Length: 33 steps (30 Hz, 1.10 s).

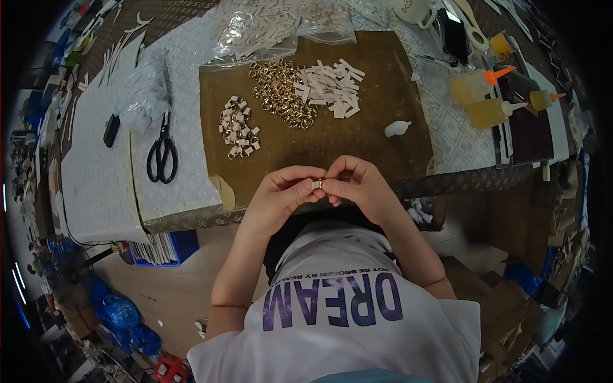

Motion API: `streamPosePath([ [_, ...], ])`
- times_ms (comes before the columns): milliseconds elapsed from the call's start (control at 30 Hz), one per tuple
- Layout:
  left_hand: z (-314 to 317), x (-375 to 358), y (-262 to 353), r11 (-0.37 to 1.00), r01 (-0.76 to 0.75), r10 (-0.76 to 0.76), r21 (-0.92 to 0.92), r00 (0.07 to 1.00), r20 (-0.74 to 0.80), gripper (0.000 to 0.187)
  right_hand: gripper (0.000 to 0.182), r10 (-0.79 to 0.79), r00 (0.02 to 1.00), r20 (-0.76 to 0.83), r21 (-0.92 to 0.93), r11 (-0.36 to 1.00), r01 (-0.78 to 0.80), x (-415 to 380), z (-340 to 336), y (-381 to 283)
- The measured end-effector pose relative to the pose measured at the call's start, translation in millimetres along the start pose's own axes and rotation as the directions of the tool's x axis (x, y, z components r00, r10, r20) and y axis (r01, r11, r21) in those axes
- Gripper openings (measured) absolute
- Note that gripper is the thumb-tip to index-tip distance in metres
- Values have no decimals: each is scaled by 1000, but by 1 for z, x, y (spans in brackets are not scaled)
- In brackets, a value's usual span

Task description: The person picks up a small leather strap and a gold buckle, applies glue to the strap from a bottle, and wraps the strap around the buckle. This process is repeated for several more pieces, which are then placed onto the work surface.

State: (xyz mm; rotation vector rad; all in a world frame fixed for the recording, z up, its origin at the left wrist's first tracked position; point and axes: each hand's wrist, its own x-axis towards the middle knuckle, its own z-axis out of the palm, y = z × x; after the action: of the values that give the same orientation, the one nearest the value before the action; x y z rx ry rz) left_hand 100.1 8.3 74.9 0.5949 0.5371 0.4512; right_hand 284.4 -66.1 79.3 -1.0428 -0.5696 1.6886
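Note:
Both my hands meet at the front edge of the brown mat, pinching one small piece. My left hand (279, 196) has thumb and finger closed on a short pale strip (316, 184), which looks folded. Against it, my right hand (359, 186) pinches a gold metal ring (321, 182) that the strip seems to pass through; the fingertips partly hide it. Beyond lie a pile of gold rings (281, 89), a pile of loose pale strips (335, 86), and, to the left, a smaller pile of rings with strips folded on them (237, 131).
The brown mat (319, 150) covers the table's middle. Black scissors (163, 153) lie left. A white nozzle-like piece (397, 128) is on the mat's right; glue bottles (488, 113) and a phone (453, 38) stand beyond. Plastic bags of strips (255, 29) sit at the back.

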Motion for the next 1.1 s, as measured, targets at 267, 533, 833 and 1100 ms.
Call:
streamPosePath([
  [267, -2, -3, -4, 956, -54, 90, 287, 989, -114, 18, 10, -71, 995, -70, -140, 988, 61, -8, 5, 1],
  [533, 8, -6, -5, 901, -24, 110, 433, 978, -175, 15, 10, -136, 984, -112, -434, 898, 74, -11, 5, 4],
  [833, 4, -3, -11, 929, -50, 114, 366, 981, -155, 17, 8, -157, 979, -134, -256, 959, 118, -4, 0, 19],
  [1100, 4, 2, -19, 899, -108, 210, 424, 957, -202, 21, 6, -189, 967, -172, -242, 959, 145, -4, -1, 22],
])
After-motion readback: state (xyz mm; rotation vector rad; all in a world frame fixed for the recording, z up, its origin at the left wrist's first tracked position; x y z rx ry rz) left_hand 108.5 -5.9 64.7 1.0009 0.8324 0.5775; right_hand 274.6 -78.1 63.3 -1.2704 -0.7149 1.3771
